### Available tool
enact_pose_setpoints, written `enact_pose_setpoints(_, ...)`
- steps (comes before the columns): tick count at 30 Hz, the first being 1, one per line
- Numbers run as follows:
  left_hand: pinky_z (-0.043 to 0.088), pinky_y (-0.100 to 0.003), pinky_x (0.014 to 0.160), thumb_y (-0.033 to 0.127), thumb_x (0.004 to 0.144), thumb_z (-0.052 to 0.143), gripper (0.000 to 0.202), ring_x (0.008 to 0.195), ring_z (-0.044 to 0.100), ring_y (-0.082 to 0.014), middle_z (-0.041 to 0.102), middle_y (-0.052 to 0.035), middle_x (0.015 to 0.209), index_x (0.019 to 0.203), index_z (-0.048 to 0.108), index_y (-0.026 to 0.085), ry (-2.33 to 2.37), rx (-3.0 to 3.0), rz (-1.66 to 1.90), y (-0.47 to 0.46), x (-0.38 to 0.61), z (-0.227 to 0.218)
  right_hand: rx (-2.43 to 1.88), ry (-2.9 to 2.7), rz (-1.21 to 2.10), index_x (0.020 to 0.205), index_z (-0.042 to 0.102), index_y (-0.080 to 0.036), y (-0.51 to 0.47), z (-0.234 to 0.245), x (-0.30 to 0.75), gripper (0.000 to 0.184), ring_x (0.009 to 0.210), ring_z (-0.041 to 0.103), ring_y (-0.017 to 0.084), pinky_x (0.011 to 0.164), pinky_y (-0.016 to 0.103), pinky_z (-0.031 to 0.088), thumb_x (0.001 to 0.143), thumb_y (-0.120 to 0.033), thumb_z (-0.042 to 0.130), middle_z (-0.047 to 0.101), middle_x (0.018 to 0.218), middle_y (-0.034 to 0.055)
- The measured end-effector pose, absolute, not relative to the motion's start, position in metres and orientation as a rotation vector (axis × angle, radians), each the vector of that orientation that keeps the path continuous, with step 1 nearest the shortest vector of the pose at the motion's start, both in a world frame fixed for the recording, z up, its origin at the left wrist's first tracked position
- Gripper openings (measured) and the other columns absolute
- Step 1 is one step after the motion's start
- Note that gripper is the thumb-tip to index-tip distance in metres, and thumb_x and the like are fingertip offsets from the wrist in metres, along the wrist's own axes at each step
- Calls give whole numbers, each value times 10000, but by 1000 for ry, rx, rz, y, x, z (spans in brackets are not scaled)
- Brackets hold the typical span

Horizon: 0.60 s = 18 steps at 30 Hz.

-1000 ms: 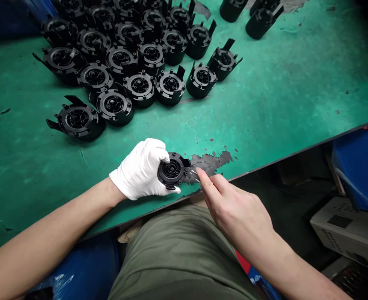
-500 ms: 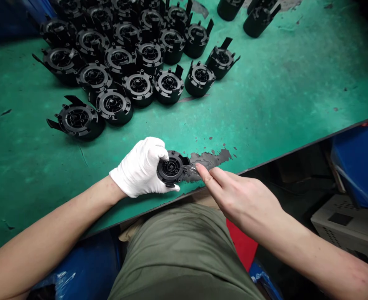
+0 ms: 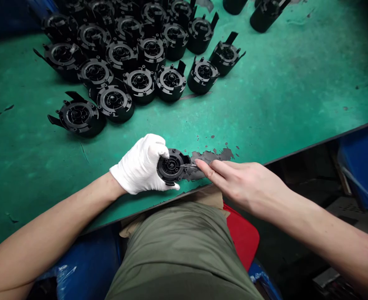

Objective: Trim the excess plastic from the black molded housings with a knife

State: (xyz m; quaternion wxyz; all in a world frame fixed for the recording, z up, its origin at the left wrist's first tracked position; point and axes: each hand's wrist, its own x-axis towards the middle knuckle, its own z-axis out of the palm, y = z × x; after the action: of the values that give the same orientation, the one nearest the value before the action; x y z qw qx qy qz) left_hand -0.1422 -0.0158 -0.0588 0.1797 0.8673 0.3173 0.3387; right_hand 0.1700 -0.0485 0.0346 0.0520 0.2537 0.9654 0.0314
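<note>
The likeliest trouble lies where the two hands meet: the left hand point(image 3: 142, 164), in a white glove, is clamped around the side of a round black part point(image 3: 171, 166) just inside the table's point(image 3: 280, 104) near edge, while the bare right hand point(image 3: 246, 183) pinches a thin metal tool point(image 3: 190, 166) whose tip points over that part's rim. The hands are apart, with only the part and the tool between them. Whether the tip touches the plastic cannot be told, but if it skidded across the ribbed face under too much push, it could run into the gloved thumb, since the point aims towards it; a cloth glove would probably give little protection. A loose grip might let the part twist, and the tool could then gouge its face or bend the upright tab point(image 3: 186, 159) beside it. With the near edge so close, a slip could also tip the part off onto the lap point(image 3: 184, 250). The black housings point(image 3: 140, 83) stand towards the table's far edge, apart from the hands, so knocking them seems a lesser risk
</note>
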Motion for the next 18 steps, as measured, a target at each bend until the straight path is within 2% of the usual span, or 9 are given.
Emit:
enact_pose_setpoints(3, 550, -453, 845, 781, 704, 930, 819, 983, 635, -283, 628, -112, 1113, 1128, 523, 211, 873, 2463, 991, -15, -142, -59, 730, 2963, 61, 1640, 388, -11, -39, 31, 175, 723, 794, 611, 177, 596, 326, 370, 925, 85, 447, 644, 927, 33)
enact_pose_setpoints(8, 513, -410, 779, 915, 595, 914, 880, 861, 629, -250, 663, -70, 995, 1010, 582, 213, 939, 2433, 910, -12, -143, -53, 956, 3027, 6, 1600, 466, -127, -43, 23, 180, 557, 790, 628, 154, 625, 288, 405, 1057, -8, 437, 691, 989, 40)
enact_pose_setpoints(12, 451, -358, 685, 929, 696, 832, 776, 730, 591, -205, 634, -18, 822, 890, 611, 211, 918, 2445, 810, -9, -145, -49, 1427, 3004, -181, 1596, 515, -134, -76, 14, 171, 475, 809, 664, 146, 687, 268, 479, 1122, -157, 538, 704, 1044, 54)
enact_pose_setpoints(18, 439, -319, 645, 864, 815, 793, 684, 668, 562, -168, 610, 13, 782, 920, 618, 211, 865, 2387, 851, -11, -148, -47, 1555, 2859, 18, 1547, 592, -100, -99, 9, 145, 416, 683, 619, 134, 574, 315, 397, 1145, -192, 536, 691, 947, 27)
